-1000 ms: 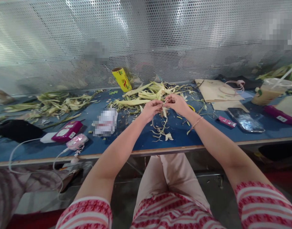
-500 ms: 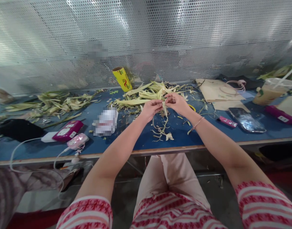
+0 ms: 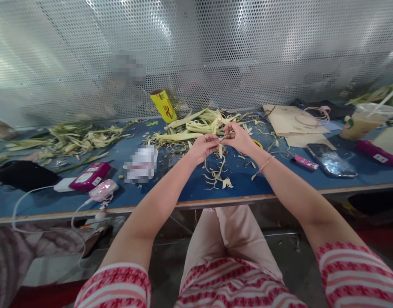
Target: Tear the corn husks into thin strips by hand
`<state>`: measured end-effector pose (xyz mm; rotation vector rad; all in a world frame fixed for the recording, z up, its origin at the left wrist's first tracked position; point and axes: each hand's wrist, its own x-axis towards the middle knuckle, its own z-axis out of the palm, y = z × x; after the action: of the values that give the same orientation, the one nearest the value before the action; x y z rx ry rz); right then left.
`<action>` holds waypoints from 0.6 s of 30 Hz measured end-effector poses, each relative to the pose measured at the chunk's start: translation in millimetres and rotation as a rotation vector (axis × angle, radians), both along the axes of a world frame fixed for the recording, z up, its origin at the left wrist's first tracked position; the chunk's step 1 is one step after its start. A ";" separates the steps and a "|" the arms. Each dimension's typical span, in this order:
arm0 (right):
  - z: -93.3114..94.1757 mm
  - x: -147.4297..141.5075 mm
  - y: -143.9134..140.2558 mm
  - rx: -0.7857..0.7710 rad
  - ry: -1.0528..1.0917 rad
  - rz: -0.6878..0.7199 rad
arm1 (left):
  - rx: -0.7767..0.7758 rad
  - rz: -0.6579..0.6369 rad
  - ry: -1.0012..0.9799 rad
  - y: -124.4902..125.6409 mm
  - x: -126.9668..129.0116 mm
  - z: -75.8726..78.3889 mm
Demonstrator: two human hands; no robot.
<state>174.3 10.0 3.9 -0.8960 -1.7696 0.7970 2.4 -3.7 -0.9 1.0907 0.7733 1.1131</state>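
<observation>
Close together over the middle of the table, my left hand (image 3: 202,148) and my right hand (image 3: 240,139) both pinch a small piece of pale corn husk (image 3: 220,149). Its lower end hangs below my fingers; the pinched part is mostly hidden. Just behind my hands lies a heap of long yellow-green corn husks (image 3: 202,125). On the tabletop below them are thin stringy scraps (image 3: 219,175) and a pale curled bit (image 3: 227,183). Part of a yellow ring (image 3: 258,143) shows beside my right wrist.
On the blue table (image 3: 190,188) stands a yellow tube (image 3: 163,106) near the perforated metal panel. More husks (image 3: 77,139), a purple device (image 3: 90,176) and a pink case (image 3: 103,190) lie left. A phone (image 3: 331,160), brown paper (image 3: 288,119) and drink cup (image 3: 359,122) are right.
My right hand's fingers have shifted and turned slightly on the husk piece, with the thumb side now nearer the left fingertips. My left hand stays nearly in place.
</observation>
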 end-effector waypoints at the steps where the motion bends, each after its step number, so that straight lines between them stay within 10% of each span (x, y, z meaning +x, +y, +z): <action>1: -0.7 -0.4 0.6 -0.001 0.008 0.000 | -0.004 0.000 -0.011 -0.3 0.2 0.6; 12: -2.7 -10.0 -4.9 -0.493 0.125 -0.089 | 0.013 0.052 -0.044 -2.9 4.5 3.1; 18: -2.2 -17.0 -12.9 -0.292 0.016 -0.131 | 0.056 0.055 -0.009 -3.6 6.6 0.8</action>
<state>157.3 -2.9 1.7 -1.1811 -1.5861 0.9894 9.0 -7.3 -0.1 1.1162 0.7733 1.1915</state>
